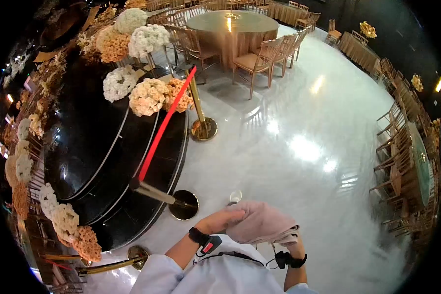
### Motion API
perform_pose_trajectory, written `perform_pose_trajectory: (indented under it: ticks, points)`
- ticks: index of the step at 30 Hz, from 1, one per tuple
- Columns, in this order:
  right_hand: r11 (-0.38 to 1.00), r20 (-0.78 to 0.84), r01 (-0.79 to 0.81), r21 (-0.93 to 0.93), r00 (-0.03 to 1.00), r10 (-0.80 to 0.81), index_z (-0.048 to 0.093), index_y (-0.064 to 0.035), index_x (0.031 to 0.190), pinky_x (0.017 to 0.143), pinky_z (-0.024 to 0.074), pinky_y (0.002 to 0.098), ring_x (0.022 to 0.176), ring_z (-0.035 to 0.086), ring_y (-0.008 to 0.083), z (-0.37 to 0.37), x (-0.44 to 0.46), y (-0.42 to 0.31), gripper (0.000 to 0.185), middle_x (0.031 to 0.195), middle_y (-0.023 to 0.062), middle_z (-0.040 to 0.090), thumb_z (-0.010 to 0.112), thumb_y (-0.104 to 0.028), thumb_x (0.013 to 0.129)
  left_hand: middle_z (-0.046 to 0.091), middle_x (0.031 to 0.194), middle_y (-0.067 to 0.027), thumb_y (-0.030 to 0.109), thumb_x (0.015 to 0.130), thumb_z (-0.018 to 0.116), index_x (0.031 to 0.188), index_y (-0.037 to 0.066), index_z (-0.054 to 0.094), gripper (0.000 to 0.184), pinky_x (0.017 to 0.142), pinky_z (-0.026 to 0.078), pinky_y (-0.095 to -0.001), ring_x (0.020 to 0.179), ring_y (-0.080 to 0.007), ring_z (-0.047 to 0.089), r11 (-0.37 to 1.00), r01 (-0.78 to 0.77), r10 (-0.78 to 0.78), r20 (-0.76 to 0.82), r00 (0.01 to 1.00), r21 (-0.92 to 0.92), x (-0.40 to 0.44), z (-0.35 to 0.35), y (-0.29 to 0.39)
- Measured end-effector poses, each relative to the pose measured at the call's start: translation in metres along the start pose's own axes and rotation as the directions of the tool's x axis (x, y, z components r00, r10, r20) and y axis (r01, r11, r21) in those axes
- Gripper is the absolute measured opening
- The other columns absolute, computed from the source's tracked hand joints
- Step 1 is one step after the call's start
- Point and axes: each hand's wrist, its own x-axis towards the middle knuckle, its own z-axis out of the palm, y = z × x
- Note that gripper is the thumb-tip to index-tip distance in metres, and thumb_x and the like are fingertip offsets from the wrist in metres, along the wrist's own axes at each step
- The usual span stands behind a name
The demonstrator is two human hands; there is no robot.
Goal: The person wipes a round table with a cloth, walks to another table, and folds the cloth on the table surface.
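A folded, pinkish-beige cloth (263,223) is held up in front of my body, between both hands. My left hand (223,221) grips its left end, with the thumb lying over the fabric. At the cloth's right end, my right hand (297,249) is mostly covered by it, and its fingers are hidden. Just beyond the cloth shows a small white, ring-like thing (235,196) whose kind I cannot make out. Nearest to my left hand stands a gold post with a dark round base (184,205).
A red belt (165,128) runs from that post to another gold post (197,100). Left of it are curved black steps (149,164) with white and peach flower balls (148,97). Ahead stand a round table (230,22) and wooden chairs (256,63); more chairs line the right.
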Motion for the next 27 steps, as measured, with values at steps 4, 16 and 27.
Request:
perform_pose_trajectory:
  ticks: [4, 16, 27]
  points:
    - [0.990, -0.076, 0.113, -0.089, 0.990, -0.120, 0.055, -0.0003, 0.121, 0.079, 0.0503, 0.0301, 0.096, 0.060, 0.0156, -0.037, 0.058, -0.018, 0.048, 0.109, 0.0075, 0.063, 0.072, -0.019, 0.080, 0.055, 0.133, -0.0077, 0.022, 0.096, 0.057, 0.138, 0.003, 0.045, 0.048, 0.103, 0.043, -0.0337, 0.119, -0.0185, 0.055, 0.998, 0.026, -0.031, 0.084, 0.996, 0.061, 0.091, -0.033, 0.041]
    - [0.746, -0.205, 0.179, 0.641, 0.977, -0.058, 0.054, 0.0005, 0.129, 0.094, 0.0477, 0.0390, 0.108, 0.061, 0.0248, -0.086, 0.252, -0.159, 0.060, 0.124, 0.0145, 0.061, 0.035, -0.048, 0.099, 0.056, 0.129, -0.0074, 0.026, 0.096, 0.057, 0.136, -0.002, 0.046, 0.051, 0.094, 0.046, -0.0296, 0.109, -0.0131, 0.055, 0.887, 0.079, -0.131, 0.083, 0.988, 0.455, 0.325, -0.039, 0.242]
    - [0.913, -0.043, -0.160, 0.374, 0.981, 0.189, 0.054, 0.0011, 0.124, 0.083, 0.0552, 0.0333, 0.097, 0.065, 0.0203, -0.180, 0.512, -0.224, 0.040, 0.113, 0.0110, 0.064, 0.063, -0.023, 0.093, 0.064, 0.105, -0.0168, 0.030, 0.082, 0.073, 0.118, -0.001, 0.054, 0.051, 0.081, 0.051, -0.0364, 0.094, -0.0252, 0.064, 0.272, 0.058, 0.515, -0.196, 0.835, 0.961, 0.481, -0.129, 0.312]
